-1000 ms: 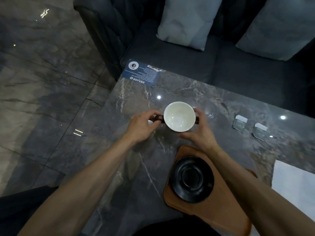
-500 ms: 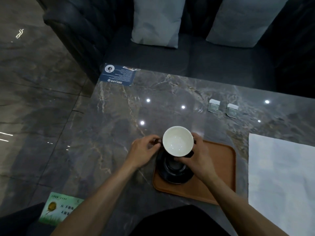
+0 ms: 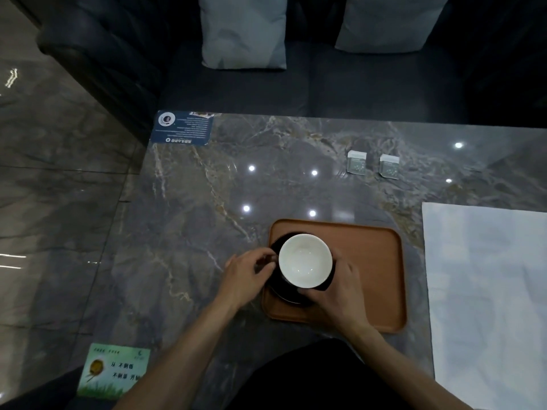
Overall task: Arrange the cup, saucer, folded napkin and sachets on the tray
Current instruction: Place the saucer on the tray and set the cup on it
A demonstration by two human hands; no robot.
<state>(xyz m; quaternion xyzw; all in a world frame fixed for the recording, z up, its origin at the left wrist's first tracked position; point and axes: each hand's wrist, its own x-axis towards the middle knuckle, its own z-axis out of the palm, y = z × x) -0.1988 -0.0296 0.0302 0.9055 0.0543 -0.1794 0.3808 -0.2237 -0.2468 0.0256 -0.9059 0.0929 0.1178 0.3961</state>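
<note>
The left hand point(image 3: 247, 276) pinches the handle side of the cup point(image 3: 305, 261) with curled fingers. The cup sits over the black saucer point(image 3: 285, 294) at the left end of the tray point(image 3: 370, 261). The right hand point(image 3: 340, 291) wraps the cup's right wall. Two sachets point(image 3: 356, 162) lie well beyond the tray; the napkin point(image 3: 485, 291) lies unfolded at far right.

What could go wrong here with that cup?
The cup, held by the left hand and right hand, sits toward the far side of the black saucer; it might tip. The saucer lies near the tray's left edge, so sliding is possible.
</note>
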